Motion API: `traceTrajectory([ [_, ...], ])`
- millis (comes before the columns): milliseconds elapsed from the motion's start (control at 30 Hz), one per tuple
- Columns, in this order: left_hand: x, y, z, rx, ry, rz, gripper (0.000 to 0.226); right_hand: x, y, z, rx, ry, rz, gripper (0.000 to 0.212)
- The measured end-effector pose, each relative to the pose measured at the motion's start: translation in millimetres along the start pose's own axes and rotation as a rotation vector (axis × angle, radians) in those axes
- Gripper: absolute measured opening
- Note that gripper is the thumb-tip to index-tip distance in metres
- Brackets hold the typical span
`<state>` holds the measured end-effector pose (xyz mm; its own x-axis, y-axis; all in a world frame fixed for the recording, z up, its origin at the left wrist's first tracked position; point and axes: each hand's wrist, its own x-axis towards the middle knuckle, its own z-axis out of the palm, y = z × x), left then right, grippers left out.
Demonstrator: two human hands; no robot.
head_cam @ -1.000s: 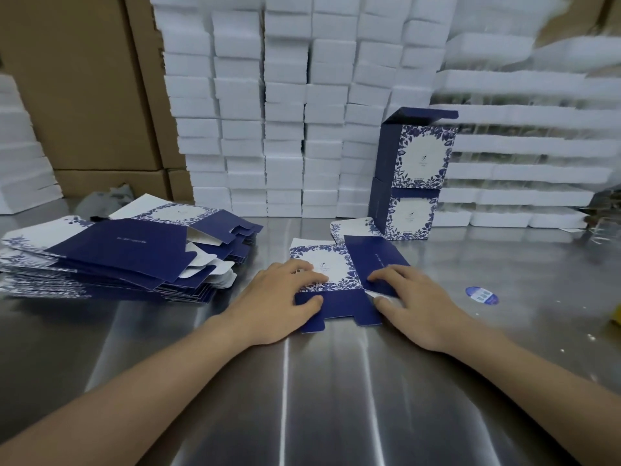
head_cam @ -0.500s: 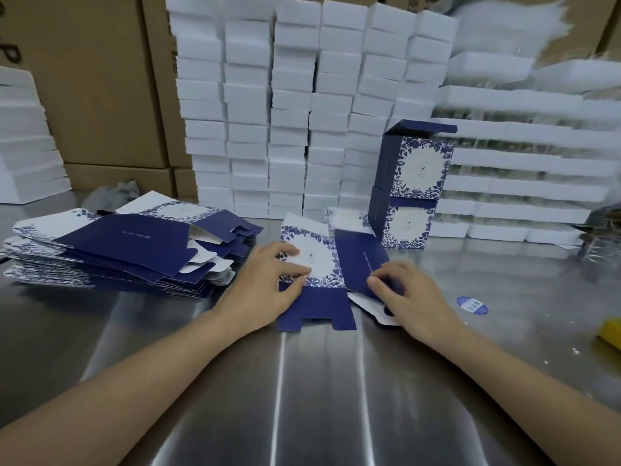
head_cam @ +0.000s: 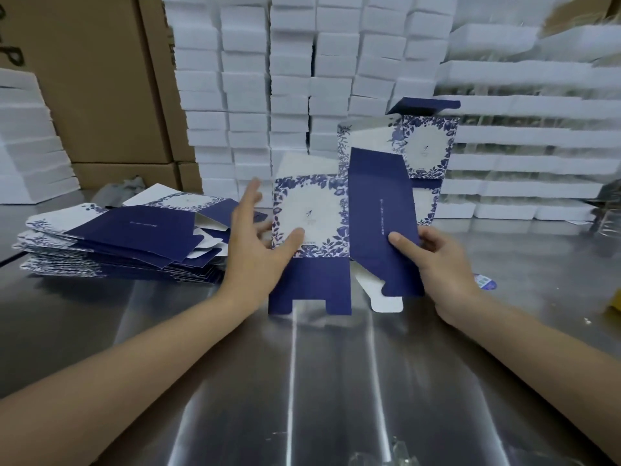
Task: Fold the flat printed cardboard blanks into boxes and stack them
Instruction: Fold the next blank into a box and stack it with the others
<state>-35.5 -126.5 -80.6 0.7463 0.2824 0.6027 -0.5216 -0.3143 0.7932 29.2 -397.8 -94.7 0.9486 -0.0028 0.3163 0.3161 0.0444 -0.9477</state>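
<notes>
While the left hand (head_cam: 258,245) pinches the cardboard blank (head_cam: 311,213) with fingers (head_cam: 250,198) spread, the right hand (head_cam: 442,264) grips its navy panel (head_cam: 379,203) above the worktop (head_cam: 302,381).

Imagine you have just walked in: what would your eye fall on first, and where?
The blue-and-white printed blank at centre stands out, half opened, held upright between the left hand and right hand at the steel table. Behind it, two folded boxes stand stacked against a wall of white boxes; a pile of flat blanks lies at left.
</notes>
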Motion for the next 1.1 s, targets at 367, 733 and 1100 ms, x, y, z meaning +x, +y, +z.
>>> traceTrajectory([
  [367,-13.8,16.3,6.5,-0.063,0.001,0.006,0.020,-50.8,-36.8,24.8,-0.242,-0.104,-0.495,0.010],
  [733,-20.5,29.0,18.1,-0.200,-0.077,0.000,0.016,-52.7,-45.7,24.2,-0.101,-0.123,-0.392,0.028],
  [1100,-11.1,32.7,14.6,-0.622,-0.516,-0.614,0.044,-34.8,-49.7,11.9,0.315,-0.427,0.213,0.046],
])
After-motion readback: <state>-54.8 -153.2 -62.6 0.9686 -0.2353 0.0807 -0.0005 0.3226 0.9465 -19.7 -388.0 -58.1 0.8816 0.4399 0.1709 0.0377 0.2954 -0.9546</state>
